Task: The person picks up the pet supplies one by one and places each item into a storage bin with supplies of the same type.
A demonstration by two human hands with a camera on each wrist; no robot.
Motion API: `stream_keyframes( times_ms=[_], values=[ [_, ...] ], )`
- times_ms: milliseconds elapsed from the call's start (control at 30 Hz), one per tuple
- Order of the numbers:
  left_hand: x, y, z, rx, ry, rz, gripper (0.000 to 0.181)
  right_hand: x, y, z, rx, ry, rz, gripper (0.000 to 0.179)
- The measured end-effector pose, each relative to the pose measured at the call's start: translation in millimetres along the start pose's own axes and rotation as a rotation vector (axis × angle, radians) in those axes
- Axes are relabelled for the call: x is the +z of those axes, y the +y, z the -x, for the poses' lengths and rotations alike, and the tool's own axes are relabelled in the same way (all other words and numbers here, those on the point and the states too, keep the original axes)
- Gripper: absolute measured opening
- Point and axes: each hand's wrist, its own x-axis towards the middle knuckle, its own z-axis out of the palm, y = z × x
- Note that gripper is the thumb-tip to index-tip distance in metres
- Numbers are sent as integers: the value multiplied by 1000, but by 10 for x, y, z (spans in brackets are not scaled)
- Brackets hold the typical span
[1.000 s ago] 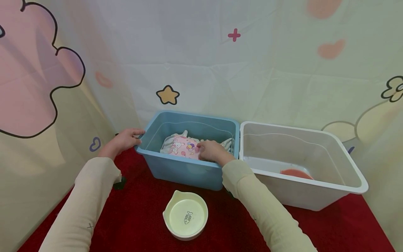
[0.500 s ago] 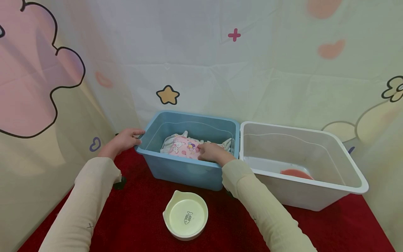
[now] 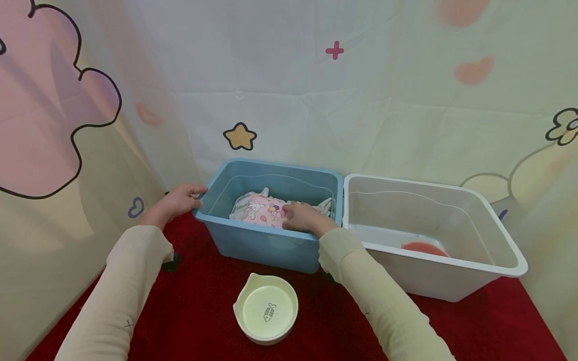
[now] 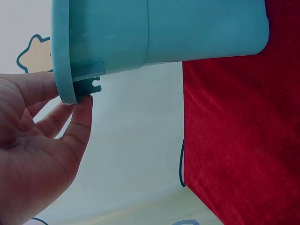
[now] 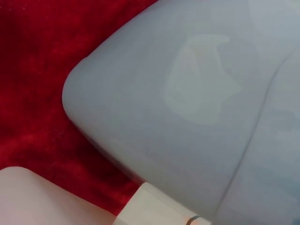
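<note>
A blue plastic bin [image 3: 271, 245] stands against the curtain. My left hand [image 3: 180, 199] grips its left rim; in the left wrist view the fingers and thumb lie on both sides of the rim [image 4: 62, 51]. Inside the bin, a pink cloth [image 3: 259, 210] with a bunny and balloon print lies on crumpled white cloth [image 3: 242, 203]. My right hand [image 3: 304, 217] reaches over the front rim and pinches the pink cloth's right side; its lower fingers are partly hidden. The right wrist view holds the bin's outer wall [image 5: 140, 93], without the fingers.
A white bin [image 3: 420, 276] adjoins the blue one on the right, with a coral-orange item [image 3: 424, 248] inside. Nearer me, a cream bowl [image 3: 266, 311] with a pointed ear and fishbone drawing sits on the red cloth [image 3: 194, 321]. A printed curtain [image 3: 289, 115] hangs behind.
Hardly anything differs. The fingers of my right hand have shifted very slightly at the pink cloth, while my left hand stays on the rim.
</note>
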Motion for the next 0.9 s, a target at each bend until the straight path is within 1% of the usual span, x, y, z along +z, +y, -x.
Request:
stream_keyframes(
  times_ms=[200,333,467,567,700,900],
  values=[
    [4,19,3,1,-2,-6,52,-17,28,21,10,16,-35,53],
    [5,31,11,-4,-5,-11,52,-30,58,29,2,18,-10,55],
    [3,35,11,-9,-5,-18,52,-50,70,50,-10,13,-13,56],
    [1,37,9,-16,-2,-20,52,-60,65,66,-26,13,-21,55],
    [1,44,9,-31,-2,-15,52,-66,58,91,-44,8,1,53],
    [10,51,12,-33,-5,-5,52,-79,50,149,-37,-7,-4,53]
  ],
)
